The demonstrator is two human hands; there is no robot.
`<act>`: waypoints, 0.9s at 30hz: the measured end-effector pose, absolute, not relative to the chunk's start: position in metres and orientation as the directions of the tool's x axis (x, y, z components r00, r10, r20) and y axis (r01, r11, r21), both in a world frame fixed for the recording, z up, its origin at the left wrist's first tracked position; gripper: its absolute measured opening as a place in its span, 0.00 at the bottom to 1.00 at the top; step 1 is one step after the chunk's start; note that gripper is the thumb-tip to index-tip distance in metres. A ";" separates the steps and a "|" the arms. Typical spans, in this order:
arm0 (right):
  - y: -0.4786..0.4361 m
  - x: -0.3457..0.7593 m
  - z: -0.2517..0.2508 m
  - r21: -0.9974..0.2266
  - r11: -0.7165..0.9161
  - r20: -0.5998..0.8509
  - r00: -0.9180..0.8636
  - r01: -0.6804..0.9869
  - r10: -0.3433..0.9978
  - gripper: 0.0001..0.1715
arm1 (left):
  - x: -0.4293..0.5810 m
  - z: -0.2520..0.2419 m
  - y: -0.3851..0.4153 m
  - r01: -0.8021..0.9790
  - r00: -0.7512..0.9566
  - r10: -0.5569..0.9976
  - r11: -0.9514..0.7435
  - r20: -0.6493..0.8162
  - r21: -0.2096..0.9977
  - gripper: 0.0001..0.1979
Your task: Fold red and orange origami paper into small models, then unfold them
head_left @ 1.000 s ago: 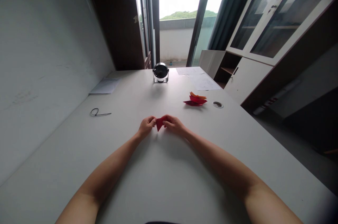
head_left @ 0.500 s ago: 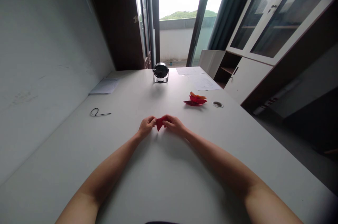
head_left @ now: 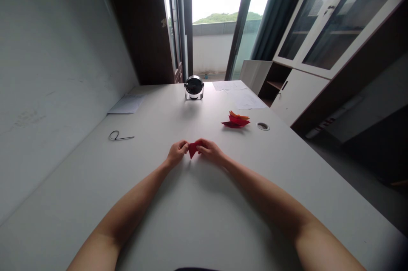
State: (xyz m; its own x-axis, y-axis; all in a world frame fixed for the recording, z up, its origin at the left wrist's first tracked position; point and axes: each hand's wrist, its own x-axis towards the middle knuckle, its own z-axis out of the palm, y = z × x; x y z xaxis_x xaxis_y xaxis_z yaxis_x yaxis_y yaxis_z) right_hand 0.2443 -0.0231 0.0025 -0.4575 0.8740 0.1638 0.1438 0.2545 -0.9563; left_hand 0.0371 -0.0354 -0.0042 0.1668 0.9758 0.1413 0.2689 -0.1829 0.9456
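Observation:
A small piece of folded red paper (head_left: pixel 193 149) is held between my two hands at the middle of the white table (head_left: pixel 178 220). One pointed corner of it hangs downward toward me. My left hand (head_left: pixel 177 152) pinches its left edge with thumb and fingers. On the other side, my right hand (head_left: pixel 208 150) is closed on the right part, and its fingers cover some of the paper. Farther off to the right lies a pile of red and orange folded papers (head_left: pixel 236 121), apart from both hands.
A round black device on a metal stand (head_left: pixel 194 88) is at the far edge. A looped black cable tie (head_left: pixel 119 137) lies on the left. Paper sheets (head_left: pixel 126 104) rest at the back left, others (head_left: pixel 248 99) at the back right. A round table hole (head_left: pixel 263 126) sits beside the pile.

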 end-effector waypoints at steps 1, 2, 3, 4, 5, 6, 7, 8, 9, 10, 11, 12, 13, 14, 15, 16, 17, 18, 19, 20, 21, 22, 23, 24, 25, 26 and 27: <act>-0.023 0.244 0.002 -0.956 0.256 0.165 -0.460 0.141 0.872 0.14 | 0.037 -0.004 -0.036 0.266 0.168 0.975 -0.184 0.143 0.946 0.15; -0.023 0.244 0.002 -0.956 0.257 0.167 -0.463 0.139 0.871 0.14 | 0.037 -0.004 -0.036 0.266 0.169 0.975 -0.186 0.144 0.946 0.15; -0.023 0.244 0.002 -0.956 0.258 0.167 -0.464 0.139 0.870 0.14 | 0.037 -0.004 -0.036 0.267 0.169 0.975 -0.187 0.145 0.945 0.15; -0.023 0.244 0.002 -0.956 0.257 0.167 -0.463 0.139 0.870 0.14 | 0.037 -0.004 -0.036 0.269 0.170 0.975 -0.188 0.146 0.945 0.15; -0.023 0.244 0.002 -0.957 0.256 0.166 -0.463 0.139 0.871 0.14 | 0.037 -0.005 -0.035 0.269 0.171 0.974 -0.191 0.148 0.944 0.15; -0.023 0.244 0.002 -0.957 0.255 0.166 -0.461 0.138 0.872 0.14 | 0.037 -0.005 -0.035 0.267 0.172 0.973 -0.195 0.152 0.944 0.15; -0.023 0.244 0.002 -0.957 0.255 0.167 -0.459 0.135 0.872 0.14 | 0.037 -0.005 -0.035 0.265 0.171 0.973 -0.199 0.157 0.943 0.15; -0.023 0.244 0.002 -0.957 0.256 0.169 -0.458 0.133 0.873 0.13 | 0.037 -0.006 -0.035 0.264 0.170 0.972 -0.203 0.162 0.943 0.15; -0.023 0.244 0.002 -0.957 0.258 0.172 -0.456 0.133 0.873 0.13 | 0.037 -0.006 -0.035 0.263 0.167 0.972 -0.205 0.165 0.943 0.15; -0.023 0.244 0.002 -0.956 0.261 0.175 -0.455 0.133 0.873 0.13 | 0.037 -0.006 -0.035 0.266 0.165 0.972 -0.206 0.166 0.942 0.15; -0.023 0.244 0.001 -0.955 0.263 0.177 -0.453 0.134 0.874 0.13 | 0.037 -0.006 -0.035 0.271 0.163 0.973 -0.204 0.164 0.941 0.15; -0.023 0.244 0.001 -0.955 0.265 0.178 -0.453 0.136 0.874 0.13 | 0.037 -0.006 -0.035 0.278 0.163 0.973 -0.202 0.161 0.939 0.15; -0.023 0.244 0.001 -0.954 0.266 0.178 -0.453 0.138 0.873 0.13 | 0.037 -0.007 -0.035 0.285 0.162 0.974 -0.200 0.158 0.937 0.15; -0.023 0.245 0.001 -0.953 0.268 0.178 -0.454 0.141 0.873 0.12 | 0.037 -0.007 -0.035 0.290 0.161 0.974 -0.199 0.157 0.936 0.15; -0.023 0.245 0.001 -0.952 0.269 0.178 -0.453 0.145 0.874 0.12 | 0.037 -0.007 -0.035 0.293 0.160 0.975 -0.198 0.156 0.935 0.15; -0.023 0.245 0.001 -0.951 0.270 0.177 -0.451 0.150 0.875 0.12 | 0.037 -0.007 -0.035 0.293 0.160 0.974 -0.199 0.157 0.935 0.15; -0.022 0.245 0.000 -0.950 0.270 0.175 -0.449 0.157 0.876 0.12 | 0.037 -0.008 -0.034 0.290 0.161 0.974 -0.202 0.160 0.936 0.15; -0.022 0.245 0.000 -0.949 0.270 0.174 -0.447 0.161 0.878 0.12 | 0.037 -0.009 -0.034 0.284 0.165 0.973 -0.206 0.163 0.937 0.15; -0.022 0.244 0.000 -0.949 0.271 0.174 -0.444 0.163 0.879 0.11 | 0.037 -0.010 -0.034 0.278 0.171 0.971 -0.210 0.167 0.937 0.15; -0.022 0.244 -0.001 -0.949 0.270 0.174 -0.444 0.162 0.879 0.11 | 0.037 -0.010 -0.033 0.274 0.177 0.969 -0.215 0.171 0.937 0.15; -0.021 0.244 -0.001 -0.950 0.269 0.174 -0.445 0.159 0.879 0.11 | 0.037 -0.011 -0.033 0.274 0.179 0.968 -0.220 0.175 0.936 0.15; -0.021 0.244 -0.002 -0.951 0.268 0.175 -0.446 0.155 0.878 0.12 | 0.037 -0.012 -0.033 0.276 0.180 0.968 -0.223 0.177 0.935 0.15; -0.021 0.244 -0.002 -0.951 0.268 0.175 -0.448 0.152 0.877 0.12 | 0.037 -0.012 -0.033 0.281 0.177 0.968 -0.224 0.179 0.933 0.15; -0.021 0.244 -0.003 -0.952 0.268 0.175 -0.450 0.150 0.876 0.12 | 0.037 -0.012 -0.033 0.287 0.174 0.968 -0.225 0.180 0.931 0.15; -0.021 0.244 -0.003 -0.952 0.267 0.175 -0.453 0.149 0.874 0.12 | 0.037 -0.013 -0.033 0.292 0.171 0.969 -0.225 0.181 0.930 0.15; -0.021 0.244 -0.003 -0.952 0.267 0.175 -0.455 0.148 0.873 0.12 | 0.037 -0.012 -0.033 0.295 0.170 0.969 -0.225 0.181 0.928 0.15; -0.021 0.244 -0.002 -0.953 0.267 0.175 -0.456 0.146 0.873 0.12 | 0.037 -0.012 -0.033 0.298 0.173 0.968 -0.226 0.180 0.927 0.15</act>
State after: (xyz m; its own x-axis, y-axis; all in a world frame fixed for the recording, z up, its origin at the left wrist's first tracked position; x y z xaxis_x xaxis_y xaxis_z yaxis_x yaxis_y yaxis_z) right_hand 0.2445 -0.0209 -0.0021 -0.4561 0.8726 0.1746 0.1460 0.2669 -0.9526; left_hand 0.0365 -0.0328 -0.0122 0.1727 0.9684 0.1800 0.2982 -0.2255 0.9275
